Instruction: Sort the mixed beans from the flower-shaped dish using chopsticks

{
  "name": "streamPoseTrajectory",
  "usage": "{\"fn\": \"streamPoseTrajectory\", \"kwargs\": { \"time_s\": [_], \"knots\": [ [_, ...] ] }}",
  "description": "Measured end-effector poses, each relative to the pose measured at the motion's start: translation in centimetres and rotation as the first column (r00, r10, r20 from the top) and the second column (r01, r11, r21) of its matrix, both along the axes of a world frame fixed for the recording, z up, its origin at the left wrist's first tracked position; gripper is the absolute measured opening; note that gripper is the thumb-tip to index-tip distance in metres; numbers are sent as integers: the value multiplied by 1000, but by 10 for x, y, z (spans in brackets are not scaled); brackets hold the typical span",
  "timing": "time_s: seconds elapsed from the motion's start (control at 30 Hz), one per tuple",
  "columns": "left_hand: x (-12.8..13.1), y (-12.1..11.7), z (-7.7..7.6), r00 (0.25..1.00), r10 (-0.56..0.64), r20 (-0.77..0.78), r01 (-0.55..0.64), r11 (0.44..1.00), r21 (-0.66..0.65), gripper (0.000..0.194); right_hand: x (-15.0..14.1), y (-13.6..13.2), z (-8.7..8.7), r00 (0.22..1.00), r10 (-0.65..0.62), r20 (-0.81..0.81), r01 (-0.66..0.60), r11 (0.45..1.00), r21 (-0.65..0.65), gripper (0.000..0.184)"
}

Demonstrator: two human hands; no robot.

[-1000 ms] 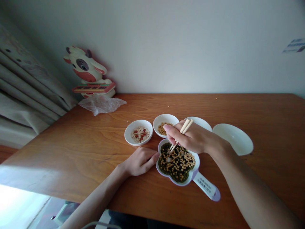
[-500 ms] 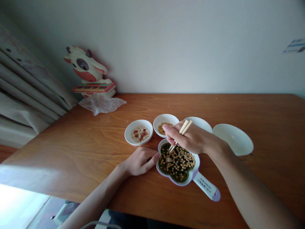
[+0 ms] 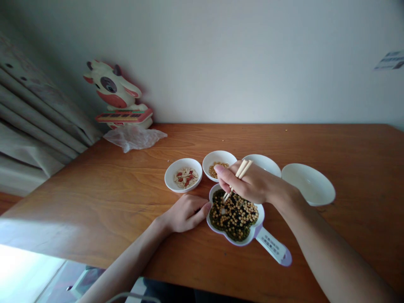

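Note:
A white, lilac-rimmed bowl with a handle (image 3: 211,223) sits near the table's front edge. Inside lies a mix of small green and black grains with pale yellow soybeans (image 3: 244,214). My left hand (image 3: 187,213) is closed at the bowl's left rim, thumb against it, the other fingers curled and partly hidden. Wooden chopsticks (image 3: 242,169) are pinched in my right hand (image 3: 252,181) above the bowl, their tips down among the beans. Just behind stand a small white bowl of soybeans (image 3: 218,168) and a white bowl of pale and red-brown seeds (image 3: 186,177).
To the right are two more white dishes, one (image 3: 263,163) partly behind my right hand, the other (image 3: 311,185) beside my forearm. A cow-shaped toy keyboard (image 3: 121,99) and a crumpled clear plastic bag (image 3: 135,138) occupy the back left. A wall (image 3: 252,63) bounds the table behind.
The chopsticks' upper ends have shifted slightly left and down, and their tips have moved a little left. My left hand and the handled bowl stay in place.

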State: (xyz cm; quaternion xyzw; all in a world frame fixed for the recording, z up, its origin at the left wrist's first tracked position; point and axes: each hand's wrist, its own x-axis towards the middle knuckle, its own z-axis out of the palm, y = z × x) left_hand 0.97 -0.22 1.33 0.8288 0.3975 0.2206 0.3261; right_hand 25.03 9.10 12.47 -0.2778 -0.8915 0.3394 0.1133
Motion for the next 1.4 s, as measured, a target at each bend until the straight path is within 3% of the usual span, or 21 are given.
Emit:
{"fn": "streamPoseTrajectory", "kwargs": {
  "time_s": [0.3, 0.5, 0.67, 0.77, 0.93, 1.17, 1.27, 1.4],
  "knots": [
    [0, 0, 0, 1000, -4, 4, 4, 1000, 9, 46, 2, 1, 3, 999, -12, -52, 13, 1000, 21, 75],
    [0, 0, 0, 1000, -14, 4, 14, 1000, 6, 46, 20, 6, 18, 976, -20, -215, 12, 999, -37, 74],
    [-1, 0, -3, 1000, -6, -8, 6, 1000, 4, 46, 31, 12, 17, 847, -207, -489, 266, 963, 52, 74],
    [-1, 0, -4, 1000, -5, -13, 5, 1000, 7, 46, 28, 17, 9, 752, -271, -600, 359, 933, 29, 76],
    [-1, 0, -4, 1000, -1, -18, 1, 1000, 13, 47, 23, 24, 4, 869, -262, -421, 320, 945, 72, 76],
    [-1, 0, -3, 1000, 1, -15, -1, 1000, 21, 47, 36, 25, 13, 893, -199, -403, 177, 980, -90, 75],
    [0, 0, -2, 1000, 1, -11, -1, 1000, 22, 49, 38, 23, 15, 937, -169, -307, 126, 980, -154, 76],
    [0, 0, -2, 1000, -4, -6, 4, 1000, 23, 49, 32, 17, 16, 978, -114, -173, 90, 986, -143, 78]
  ]
}}
